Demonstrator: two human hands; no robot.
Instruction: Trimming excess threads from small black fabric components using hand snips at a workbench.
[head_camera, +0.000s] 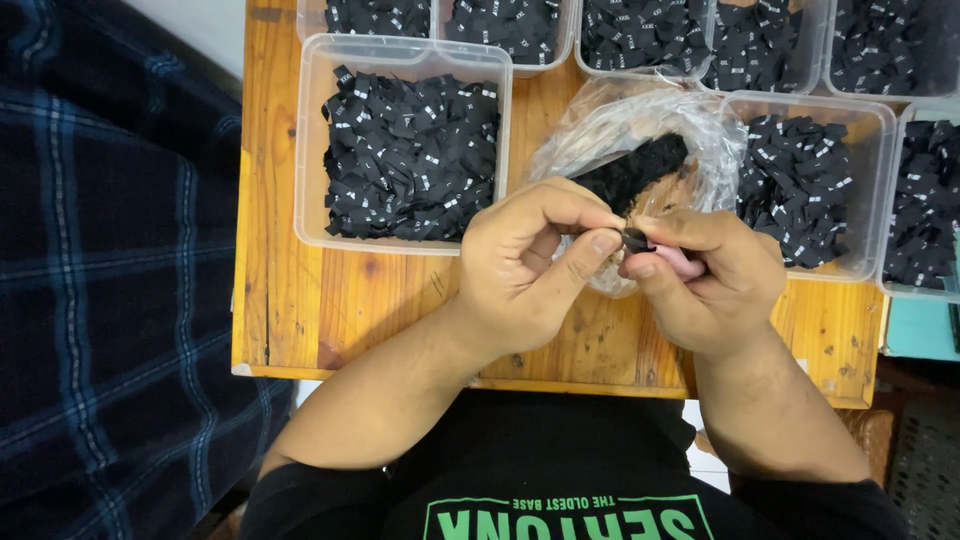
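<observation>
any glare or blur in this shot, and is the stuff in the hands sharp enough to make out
Head view: even, soft light with only faint shadows under the hands; the crumpled clear plastic bag shows pale sheen but no harsh glare. The left hand and right hand are fairly sharp, yet the small dark piece pinched between them is too tiny to identify. The clear tubs look crisp.

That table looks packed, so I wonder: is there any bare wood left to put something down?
Yes. Bare wooden table runs along the near edge, below the clear tub of black labels, left of the left hand. Another patch lies at the near right corner, beside the right hand. Farther back, tubs and the plastic bag crowd everything.
</observation>
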